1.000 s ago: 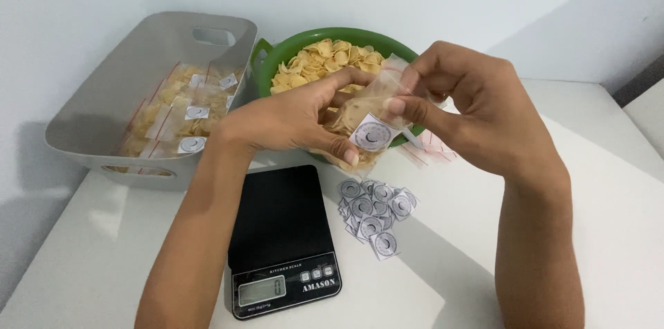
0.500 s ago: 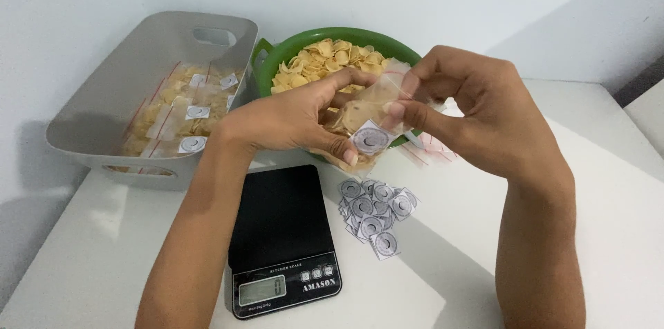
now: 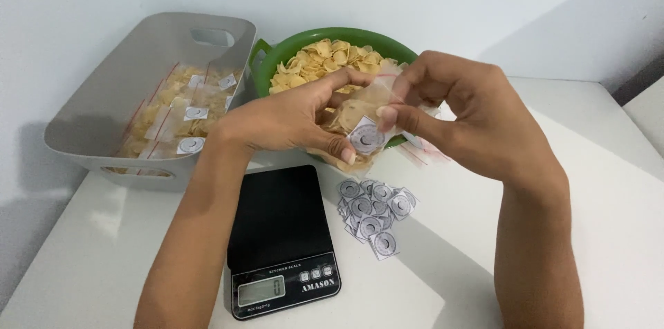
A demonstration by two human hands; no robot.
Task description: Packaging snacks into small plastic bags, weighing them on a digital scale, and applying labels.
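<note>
Both hands hold a small clear plastic bag (image 3: 360, 118) of pale yellow chips above the table, in front of the green bowl (image 3: 277, 59). My left hand (image 3: 290, 118) grips the bag's left side and bottom. My right hand (image 3: 456, 111) pinches its top right edge, thumb pressed beside a small white square label with a grey ring (image 3: 366, 139) inside the bag. The bowl is heaped with loose chips (image 3: 325, 59).
A black kitchen scale (image 3: 280, 235) lies below the hands, its plate bare. A pile of several white ring labels (image 3: 373, 215) lies to its right. A grey tub (image 3: 90, 114) at the left holds several filled bags. Spare clear bags (image 3: 429, 151) lie behind my right hand.
My right hand has shifted slightly left and down along the bag's top edge, and the label has slid a little lower and left. My left hand stays put.
</note>
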